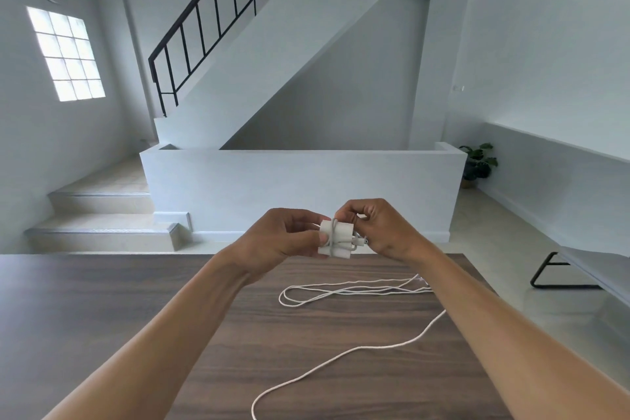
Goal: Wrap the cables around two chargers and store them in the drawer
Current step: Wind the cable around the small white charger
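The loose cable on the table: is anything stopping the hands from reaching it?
Nothing visible blocks the cable on the table, but the left hand and right hand hold a charger above it.

Matt white plastic charger (pixel 335 238); wood-grain table (pixel 170 286).

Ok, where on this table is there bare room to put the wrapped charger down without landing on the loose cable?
The table's left part, from the left forearm out to the left edge, is bare wood. It is crowded between the forearms: the loose white cable loops below the right hand and trails toward the near edge. The left hand grips the charger above the far edge.
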`<control>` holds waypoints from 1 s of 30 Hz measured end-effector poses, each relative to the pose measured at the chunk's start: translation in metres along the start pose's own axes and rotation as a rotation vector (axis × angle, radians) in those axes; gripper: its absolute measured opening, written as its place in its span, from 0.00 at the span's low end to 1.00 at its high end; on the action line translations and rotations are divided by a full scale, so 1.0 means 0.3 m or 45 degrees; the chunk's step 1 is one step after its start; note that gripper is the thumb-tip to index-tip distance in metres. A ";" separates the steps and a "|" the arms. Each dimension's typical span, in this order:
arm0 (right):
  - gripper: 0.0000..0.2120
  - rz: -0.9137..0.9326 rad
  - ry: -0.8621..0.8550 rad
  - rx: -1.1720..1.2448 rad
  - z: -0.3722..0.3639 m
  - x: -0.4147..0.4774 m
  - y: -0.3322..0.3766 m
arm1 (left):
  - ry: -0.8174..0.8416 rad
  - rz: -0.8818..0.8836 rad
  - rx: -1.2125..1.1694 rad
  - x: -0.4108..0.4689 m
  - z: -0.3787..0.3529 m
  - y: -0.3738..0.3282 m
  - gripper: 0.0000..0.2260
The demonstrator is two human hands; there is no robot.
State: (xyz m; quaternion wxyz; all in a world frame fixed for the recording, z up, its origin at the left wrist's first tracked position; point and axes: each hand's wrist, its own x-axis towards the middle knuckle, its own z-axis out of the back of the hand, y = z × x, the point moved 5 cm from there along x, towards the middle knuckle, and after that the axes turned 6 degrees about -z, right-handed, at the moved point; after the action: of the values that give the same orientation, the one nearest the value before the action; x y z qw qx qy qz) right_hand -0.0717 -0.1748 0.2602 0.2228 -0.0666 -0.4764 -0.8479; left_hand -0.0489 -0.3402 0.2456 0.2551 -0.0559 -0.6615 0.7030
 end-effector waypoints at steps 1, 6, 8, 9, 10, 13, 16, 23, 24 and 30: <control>0.14 -0.018 0.018 0.042 -0.004 -0.003 -0.015 | 0.026 0.011 -0.058 0.001 -0.006 0.002 0.12; 0.17 -0.093 -0.071 0.089 -0.030 -0.025 -0.057 | -0.116 0.005 -0.297 0.016 -0.016 0.003 0.14; 0.17 -0.153 -0.186 0.084 -0.048 -0.035 -0.072 | -0.222 -0.020 -0.383 0.034 -0.014 0.003 0.11; 0.16 -0.170 -0.237 0.061 -0.059 -0.040 -0.075 | -0.245 -0.025 -0.397 0.044 -0.016 0.003 0.11; 0.15 -0.160 -0.288 0.013 -0.071 -0.046 -0.074 | -0.259 -0.024 -0.401 0.053 -0.018 0.002 0.10; 0.13 -0.081 -0.428 -0.218 -0.099 -0.061 -0.066 | -0.333 -0.014 -0.398 0.075 -0.015 0.002 0.11; 0.15 -0.099 -0.409 -0.451 -0.127 -0.068 -0.054 | -0.419 0.000 -0.290 0.088 -0.006 0.010 0.11; 0.16 -0.148 -0.279 -0.656 -0.139 -0.068 -0.029 | -0.572 0.049 -0.224 0.084 0.027 0.035 0.07; 0.15 -0.158 -0.257 -0.667 -0.140 -0.067 -0.025 | -0.572 0.052 -0.211 0.082 0.030 0.036 0.08; 0.13 -0.163 -0.171 -0.804 -0.128 -0.068 0.032 | -0.557 -0.016 0.309 0.077 0.061 0.042 0.08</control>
State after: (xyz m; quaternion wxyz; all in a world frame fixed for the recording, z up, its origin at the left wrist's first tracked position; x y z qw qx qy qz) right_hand -0.0453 -0.2050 0.2403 0.1055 -0.1582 -0.2070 -0.9597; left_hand -0.0801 -0.3465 0.2416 0.1149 0.1329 -0.6121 0.7710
